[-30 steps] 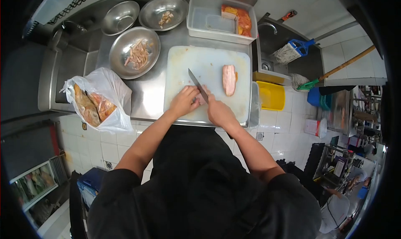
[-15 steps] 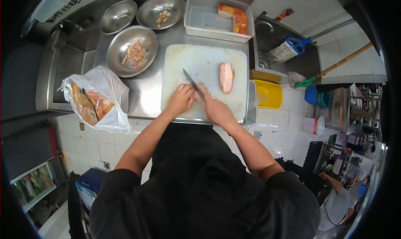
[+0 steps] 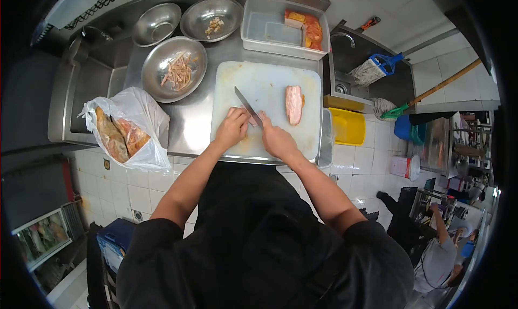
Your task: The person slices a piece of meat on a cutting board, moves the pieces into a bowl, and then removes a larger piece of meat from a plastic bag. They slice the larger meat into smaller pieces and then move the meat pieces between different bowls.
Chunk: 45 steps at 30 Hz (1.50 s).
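My right hand point(image 3: 279, 141) is wrapped round the handle of a knife point(image 3: 247, 103), whose blade points up and left over the white cutting board point(image 3: 229, 79). My left hand point(image 3: 232, 128) has its fingers curled down on a small piece of pink meat point(image 3: 252, 121), right beside the blade. Part of that piece is hidden by the fingers and knife. A larger slab of meat point(image 3: 293, 105) lies on the board's right side. Thin meat strips point(image 3: 178, 73) fill the middle of a steel bowl point(image 3: 151, 89) at the upper left of the board.
Behind are a bowl of small pieces point(image 3: 189, 21), another steel bowl point(image 3: 141, 35) and a clear tub point(image 3: 257, 43) with meat blocks. A white plastic bag point(image 3: 156, 114) of meat stands left, a yellow bin point(image 3: 350, 126) right. At far right is another person point(image 3: 434, 260).
The view has shifted slightly, so the board and bowls appear a little lower and to the right. The knife stays beside my left fingers. The other person at far right has changed posture.
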Each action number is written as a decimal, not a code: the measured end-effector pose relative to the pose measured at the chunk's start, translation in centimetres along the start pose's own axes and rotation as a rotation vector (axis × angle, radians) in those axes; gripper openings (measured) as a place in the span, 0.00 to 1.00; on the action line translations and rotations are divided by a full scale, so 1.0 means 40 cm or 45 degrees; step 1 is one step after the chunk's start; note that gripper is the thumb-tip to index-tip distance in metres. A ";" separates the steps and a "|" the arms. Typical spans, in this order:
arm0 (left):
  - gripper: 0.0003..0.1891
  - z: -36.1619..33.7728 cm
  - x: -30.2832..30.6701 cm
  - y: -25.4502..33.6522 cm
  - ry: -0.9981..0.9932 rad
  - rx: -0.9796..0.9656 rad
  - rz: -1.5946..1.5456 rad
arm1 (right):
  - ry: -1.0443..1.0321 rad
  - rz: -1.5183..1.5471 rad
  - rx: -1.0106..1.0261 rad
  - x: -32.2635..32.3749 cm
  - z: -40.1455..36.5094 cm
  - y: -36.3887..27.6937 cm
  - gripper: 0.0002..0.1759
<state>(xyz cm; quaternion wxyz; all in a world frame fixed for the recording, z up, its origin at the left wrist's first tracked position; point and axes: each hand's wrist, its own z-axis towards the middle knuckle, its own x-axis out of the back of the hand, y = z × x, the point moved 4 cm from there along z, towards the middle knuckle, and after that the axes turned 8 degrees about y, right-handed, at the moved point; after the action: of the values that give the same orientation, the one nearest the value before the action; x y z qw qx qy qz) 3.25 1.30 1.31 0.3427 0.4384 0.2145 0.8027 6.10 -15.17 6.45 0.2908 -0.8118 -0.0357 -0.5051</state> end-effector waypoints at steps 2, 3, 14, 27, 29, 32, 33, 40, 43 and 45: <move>0.11 0.004 -0.001 0.000 0.001 -0.026 0.005 | -0.001 -0.021 -0.031 -0.011 -0.018 0.005 0.34; 0.11 0.002 0.000 0.000 0.002 -0.046 0.012 | 0.024 0.005 -0.044 -0.027 -0.025 0.016 0.33; 0.14 0.003 0.002 0.004 -0.177 -0.107 0.041 | 0.108 0.124 0.072 -0.029 0.120 -0.003 0.24; 0.12 -0.005 -0.010 -0.017 -0.093 -0.102 0.026 | 0.111 0.141 0.038 -0.061 0.068 0.017 0.29; 0.12 -0.016 -0.018 -0.012 -0.089 -0.041 0.012 | 0.118 0.161 0.058 -0.035 0.085 0.013 0.29; 0.13 -0.008 -0.007 -0.022 -0.093 0.001 0.027 | -0.105 0.113 -0.014 0.028 0.055 -0.014 0.29; 0.14 -0.016 -0.004 -0.019 -0.104 -0.017 0.043 | -0.109 0.107 -0.017 0.049 0.025 -0.023 0.29; 0.13 -0.009 -0.008 -0.017 -0.121 -0.069 0.010 | 0.332 0.253 0.099 -0.053 0.024 -0.017 0.28; 0.12 -0.016 -0.006 -0.025 -0.101 -0.054 0.004 | -0.001 0.283 -0.094 -0.033 0.067 -0.009 0.23; 0.12 -0.008 -0.005 -0.035 -0.117 0.077 -0.058 | -0.051 0.230 -0.100 0.012 0.066 -0.016 0.21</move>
<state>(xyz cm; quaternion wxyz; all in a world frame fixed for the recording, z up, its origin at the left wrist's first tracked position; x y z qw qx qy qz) 3.57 2.09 0.15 0.3571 0.4801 0.2326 0.7668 8.21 -13.42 6.29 0.3024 -0.8325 0.0517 -0.4614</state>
